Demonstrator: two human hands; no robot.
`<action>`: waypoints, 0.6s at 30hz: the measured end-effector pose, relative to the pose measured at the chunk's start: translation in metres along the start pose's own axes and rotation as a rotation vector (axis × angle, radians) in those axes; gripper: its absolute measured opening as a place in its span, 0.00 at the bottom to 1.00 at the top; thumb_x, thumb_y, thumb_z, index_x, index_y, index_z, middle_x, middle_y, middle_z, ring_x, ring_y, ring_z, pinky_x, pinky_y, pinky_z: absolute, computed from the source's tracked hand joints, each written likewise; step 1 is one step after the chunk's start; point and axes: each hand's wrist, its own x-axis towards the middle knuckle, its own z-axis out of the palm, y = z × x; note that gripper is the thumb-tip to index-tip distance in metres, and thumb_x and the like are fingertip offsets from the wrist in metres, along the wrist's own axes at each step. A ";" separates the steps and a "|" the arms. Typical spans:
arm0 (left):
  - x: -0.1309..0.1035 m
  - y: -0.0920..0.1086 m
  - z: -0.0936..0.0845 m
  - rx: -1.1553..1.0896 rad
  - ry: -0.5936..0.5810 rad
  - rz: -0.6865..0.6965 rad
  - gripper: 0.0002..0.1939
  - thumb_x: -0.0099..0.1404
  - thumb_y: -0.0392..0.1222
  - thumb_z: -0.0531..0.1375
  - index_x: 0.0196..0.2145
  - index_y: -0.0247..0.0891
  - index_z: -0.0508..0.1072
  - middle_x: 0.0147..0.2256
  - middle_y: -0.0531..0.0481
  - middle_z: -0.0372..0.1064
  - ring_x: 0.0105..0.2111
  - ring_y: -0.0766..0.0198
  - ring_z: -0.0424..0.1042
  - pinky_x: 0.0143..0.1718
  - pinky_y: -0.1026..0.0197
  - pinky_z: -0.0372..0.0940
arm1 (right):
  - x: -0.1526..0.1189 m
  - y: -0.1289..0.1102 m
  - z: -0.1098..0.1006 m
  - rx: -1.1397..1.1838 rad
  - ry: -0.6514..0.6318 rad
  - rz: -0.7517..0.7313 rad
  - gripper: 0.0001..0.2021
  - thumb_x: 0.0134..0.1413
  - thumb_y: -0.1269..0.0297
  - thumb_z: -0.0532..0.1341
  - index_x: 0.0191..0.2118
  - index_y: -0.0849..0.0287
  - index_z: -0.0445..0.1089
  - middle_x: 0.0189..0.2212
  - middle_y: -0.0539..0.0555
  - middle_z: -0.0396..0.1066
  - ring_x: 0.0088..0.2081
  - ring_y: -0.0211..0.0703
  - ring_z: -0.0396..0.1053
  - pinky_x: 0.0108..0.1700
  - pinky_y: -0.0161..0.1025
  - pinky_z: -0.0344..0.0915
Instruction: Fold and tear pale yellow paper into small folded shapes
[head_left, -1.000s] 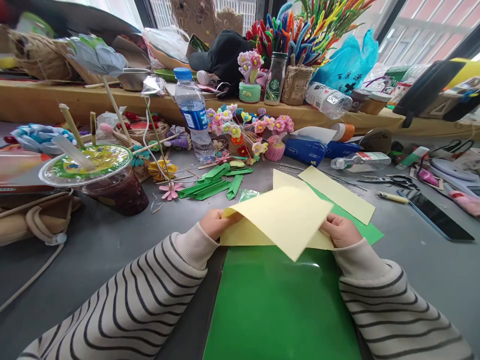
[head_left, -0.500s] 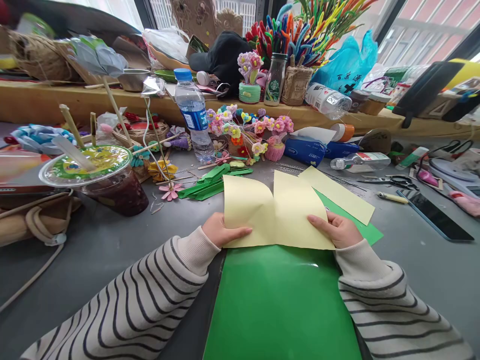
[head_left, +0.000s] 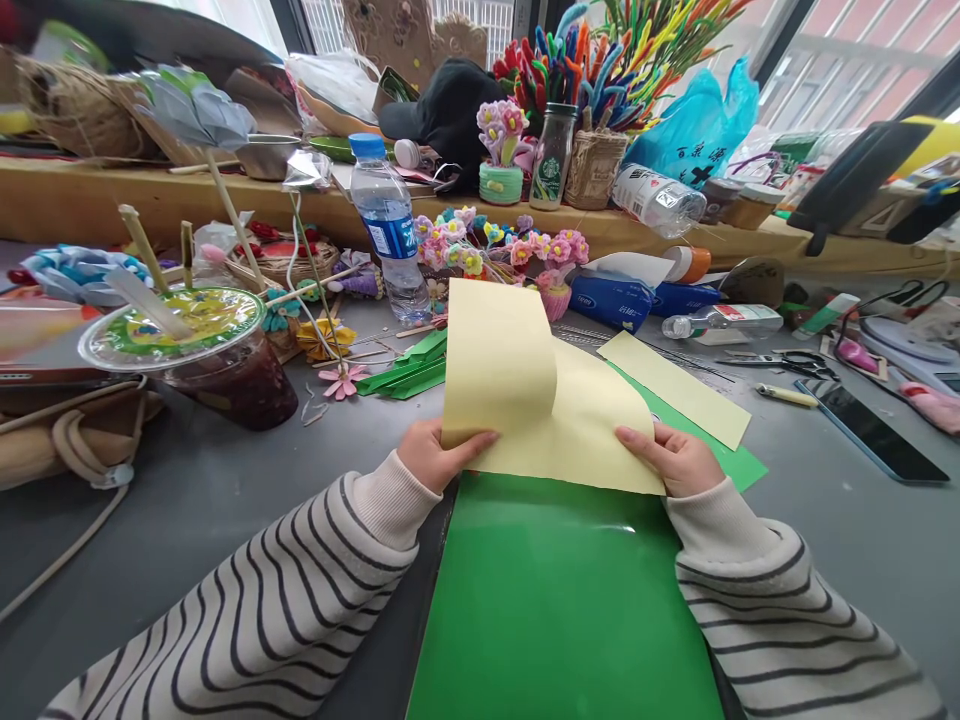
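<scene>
A pale yellow sheet of paper [head_left: 502, 370] is stretched between my two hands above a green sheet [head_left: 562, 600]. It is split from its top edge part-way down the middle, and its lower part is still joined. The left flap stands up and curls, overlapping the right flap. My left hand [head_left: 435, 452] pinches the lower left edge, thumb in front and fingers hidden behind. My right hand [head_left: 671, 455] grips the lower right edge the same way. Behind it, to the right, a narrow yellow strip [head_left: 675, 390] lies partly on another piece of green paper [head_left: 739, 467].
Green paper strips [head_left: 409, 368] lie behind my left hand. A lidded drink cup [head_left: 225, 370] leans at left, near an upright water bottle [head_left: 386, 230]. Scissors [head_left: 806, 364], a cutter with a pale handle [head_left: 785, 396] and a phone [head_left: 874, 430] lie at right. Crafted flowers [head_left: 487, 250] crowd the back.
The left flap of the yellow paper has risen and curled over toward the right flap. My left hand has moved slightly up; my right hand has stayed nearly in place.
</scene>
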 end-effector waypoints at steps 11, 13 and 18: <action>-0.002 -0.003 0.000 0.102 0.090 0.155 0.13 0.44 0.45 0.62 0.27 0.34 0.75 0.28 0.49 0.73 0.29 0.57 0.71 0.28 0.63 0.67 | 0.002 0.001 0.002 0.047 0.005 0.043 0.09 0.33 0.62 0.65 0.27 0.59 0.71 0.22 0.50 0.73 0.23 0.42 0.70 0.24 0.34 0.69; -0.002 -0.003 -0.001 0.086 0.069 0.137 0.13 0.43 0.44 0.62 0.27 0.34 0.75 0.29 0.48 0.73 0.30 0.56 0.71 0.29 0.64 0.67 | 0.002 0.000 0.001 0.097 -0.027 0.071 0.08 0.33 0.63 0.64 0.27 0.58 0.71 0.23 0.51 0.73 0.24 0.42 0.71 0.26 0.34 0.69; 0.000 -0.004 -0.001 0.118 0.030 0.136 0.13 0.44 0.45 0.62 0.27 0.33 0.75 0.28 0.48 0.73 0.30 0.56 0.71 0.28 0.64 0.66 | -0.002 -0.003 0.002 0.146 -0.045 0.125 0.05 0.35 0.63 0.63 0.22 0.59 0.71 0.20 0.50 0.73 0.22 0.39 0.70 0.24 0.31 0.68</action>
